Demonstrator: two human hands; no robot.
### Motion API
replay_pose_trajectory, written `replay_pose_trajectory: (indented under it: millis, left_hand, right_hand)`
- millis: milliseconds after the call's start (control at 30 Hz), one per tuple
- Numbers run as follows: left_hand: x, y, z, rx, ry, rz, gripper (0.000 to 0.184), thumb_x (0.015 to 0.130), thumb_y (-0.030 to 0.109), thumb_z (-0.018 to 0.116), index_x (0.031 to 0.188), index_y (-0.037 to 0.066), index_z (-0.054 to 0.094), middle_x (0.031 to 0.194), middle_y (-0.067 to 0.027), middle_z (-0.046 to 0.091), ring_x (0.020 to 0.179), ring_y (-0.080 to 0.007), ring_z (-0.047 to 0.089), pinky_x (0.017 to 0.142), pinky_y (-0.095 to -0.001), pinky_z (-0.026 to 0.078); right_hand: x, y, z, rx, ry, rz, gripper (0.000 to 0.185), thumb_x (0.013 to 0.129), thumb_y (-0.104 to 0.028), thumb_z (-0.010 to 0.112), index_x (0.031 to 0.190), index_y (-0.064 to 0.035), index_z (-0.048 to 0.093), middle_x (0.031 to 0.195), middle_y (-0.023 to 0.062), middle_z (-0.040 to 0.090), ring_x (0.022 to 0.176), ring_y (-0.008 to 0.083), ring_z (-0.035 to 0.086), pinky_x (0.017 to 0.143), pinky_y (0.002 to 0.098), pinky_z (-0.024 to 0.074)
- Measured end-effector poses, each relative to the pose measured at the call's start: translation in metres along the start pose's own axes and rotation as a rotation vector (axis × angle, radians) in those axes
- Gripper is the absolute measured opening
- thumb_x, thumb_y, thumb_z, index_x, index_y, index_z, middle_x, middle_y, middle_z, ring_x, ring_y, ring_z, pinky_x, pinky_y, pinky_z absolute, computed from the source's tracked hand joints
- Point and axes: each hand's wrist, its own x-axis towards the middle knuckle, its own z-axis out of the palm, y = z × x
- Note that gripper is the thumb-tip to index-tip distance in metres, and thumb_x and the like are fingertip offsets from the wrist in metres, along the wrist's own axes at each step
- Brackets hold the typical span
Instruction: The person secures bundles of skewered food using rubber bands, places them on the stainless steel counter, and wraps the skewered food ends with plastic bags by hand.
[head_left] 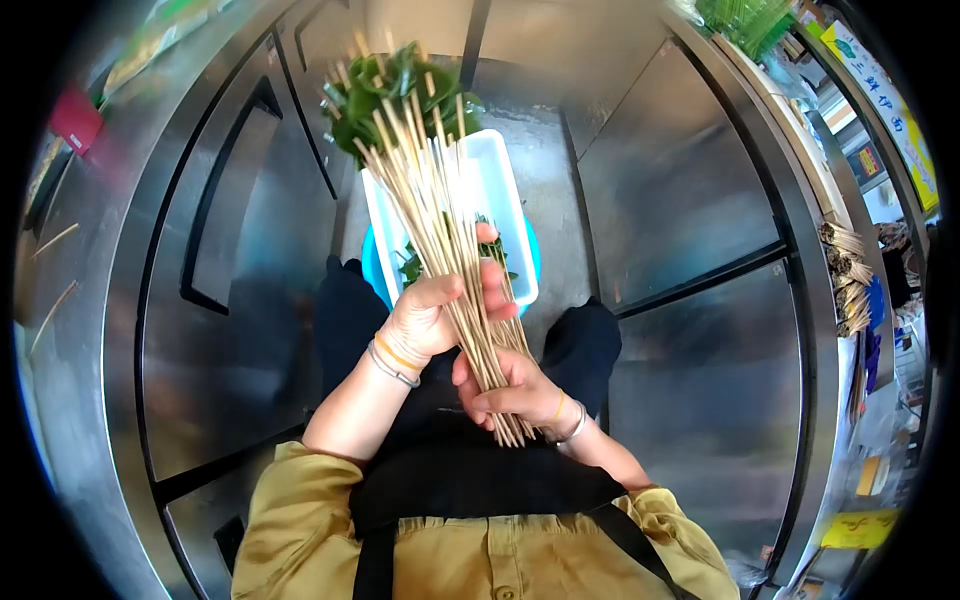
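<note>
A thick bundle of wooden skewers (430, 220) slants across the middle of the view, with green leaves (390, 95) threaded near its far end. My left hand (432, 310) grips the bundle around its middle, thumb on top and fingers curled behind. Lower down, my right hand (515, 390) is closed around the skewers close to their bare ends. Beneath the bundle is a white plastic tub (510, 180), with more leafy greens (410, 265) and skewers partly hidden behind my hands.
The tub rests on a blue basin (370, 265) between my knees. Steel cabinets stand on the left (230, 300) and right (700, 350). Two loose skewers (55, 240) lie on the left counter. Bundled sticks (845, 280) sit at the right counter's edge.
</note>
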Motion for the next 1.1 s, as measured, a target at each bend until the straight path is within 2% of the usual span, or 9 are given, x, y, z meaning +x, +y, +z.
replay_pose_trajectory:
  millis: [67, 167, 233, 400, 767, 833, 900, 967, 1100]
  left_hand:
    - [-0.002, -0.001, -0.01, -0.009, -0.041, 0.014, 0.048, 0.085, 0.019, 0.069, 0.125, 0.008, 0.044, 0.086, -0.004, 0.056, 0.076, -0.0147, 0.059, 0.077, -0.035, 0.052]
    - [0.005, 0.004, 0.007, 0.227, 0.185, 0.015, 0.035, 0.089, 0.016, 0.064, 0.117, 0.007, 0.047, 0.076, -0.0016, 0.049, 0.059, -0.0069, 0.046, 0.055, -0.0245, 0.044]
    - [0.009, 0.007, 0.01, 0.373, 0.311, 0.077, 0.024, 0.091, 0.014, 0.061, 0.111, 0.006, 0.049, 0.074, -0.0012, 0.048, 0.057, -0.0063, 0.041, 0.051, -0.0217, 0.039]
    - [0.009, 0.018, 0.02, 0.431, 0.377, 0.124, 0.024, 0.089, 0.014, 0.064, 0.109, 0.006, 0.051, 0.076, -0.0018, 0.049, 0.06, -0.0074, 0.046, 0.055, -0.0232, 0.043]
    - [0.007, 0.004, 0.009, 0.234, 0.376, 0.054, 0.022, 0.095, 0.022, 0.056, 0.106, 0.004, 0.052, 0.075, 0.0009, 0.045, 0.06, -0.0062, 0.039, 0.053, -0.0203, 0.038]
    - [0.007, 0.005, 0.007, 0.271, 0.388, 0.063, 0.019, 0.095, 0.021, 0.056, 0.103, 0.005, 0.052, 0.075, 0.0008, 0.045, 0.06, -0.0061, 0.041, 0.054, -0.0207, 0.039]
    - [0.007, 0.005, 0.006, 0.485, 0.499, 0.155, 0.016, 0.094, 0.019, 0.057, 0.1, 0.005, 0.05, 0.076, 0.0003, 0.046, 0.061, -0.0065, 0.043, 0.054, -0.0214, 0.04]
    - [0.011, 0.003, 0.007, 0.525, 0.504, 0.207, 0.014, 0.093, 0.017, 0.059, 0.097, 0.007, 0.049, 0.076, -0.0002, 0.047, 0.061, -0.0071, 0.045, 0.054, -0.0217, 0.041]
    - [0.014, -0.002, 0.006, 0.579, 0.533, 0.339, 0.013, 0.093, 0.016, 0.059, 0.097, 0.007, 0.049, 0.075, -0.0005, 0.046, 0.06, -0.0083, 0.044, 0.053, -0.0222, 0.041]
  right_hand:
    - [0.003, -0.004, -0.002, 0.027, -0.023, 0.014, 0.032, 0.084, -0.002, 0.061, 0.113, -0.0029, 0.047, 0.081, 0.0069, 0.058, 0.069, 0.0109, 0.059, 0.06, 0.0235, 0.0499]
    - [0.007, -0.014, -0.004, 0.018, -0.028, 0.074, 0.036, 0.085, -0.002, 0.06, 0.118, -0.0019, 0.046, 0.087, 0.0079, 0.059, 0.077, 0.0127, 0.061, 0.07, 0.0244, 0.0499]
    - [0.01, -0.017, 0.003, -0.237, 0.248, -0.034, 0.037, 0.087, -0.002, 0.061, 0.121, -0.0014, 0.045, 0.092, 0.0062, 0.06, 0.086, 0.013, 0.061, 0.078, 0.0249, 0.0496]
    - [0.002, -0.018, 0.003, -0.177, 0.221, -0.01, 0.035, 0.09, -0.009, 0.062, 0.121, 0.0001, 0.049, 0.106, 0.0086, 0.064, 0.098, 0.0149, 0.062, 0.087, 0.0279, 0.0495]
    - [0.001, 0.002, -0.006, 0.208, -0.056, 0.026, 0.043, 0.091, -0.019, 0.063, 0.125, -0.0013, 0.044, 0.1, 0.0115, 0.064, 0.092, 0.0198, 0.065, 0.084, 0.0322, 0.0519]
    - [0.002, -0.002, -0.006, 0.025, 0.064, -0.027, 0.045, 0.092, -0.018, 0.061, 0.128, 0.0004, 0.043, 0.107, 0.0123, 0.062, 0.099, 0.0186, 0.062, 0.086, 0.0306, 0.0497]
    - [0.002, 0.004, 0.006, -0.331, 0.469, -0.256, 0.045, 0.085, -0.01, 0.068, 0.124, 0.0019, 0.048, 0.119, 0.0105, 0.055, 0.103, 0.0168, 0.058, 0.088, 0.0276, 0.046]
    - [-0.002, -0.013, 0.01, -1.162, 0.663, -0.383, 0.045, 0.077, -0.006, 0.074, 0.116, -0.0002, 0.055, 0.107, 0.0097, 0.056, 0.092, 0.0213, 0.059, 0.083, 0.0295, 0.0462]
    - [0.004, -0.01, 0.015, -1.379, 0.756, -0.525, 0.034, 0.07, -0.004, 0.075, 0.101, -0.0015, 0.061, 0.091, 0.0112, 0.056, 0.083, 0.0299, 0.057, 0.073, 0.0352, 0.0481]
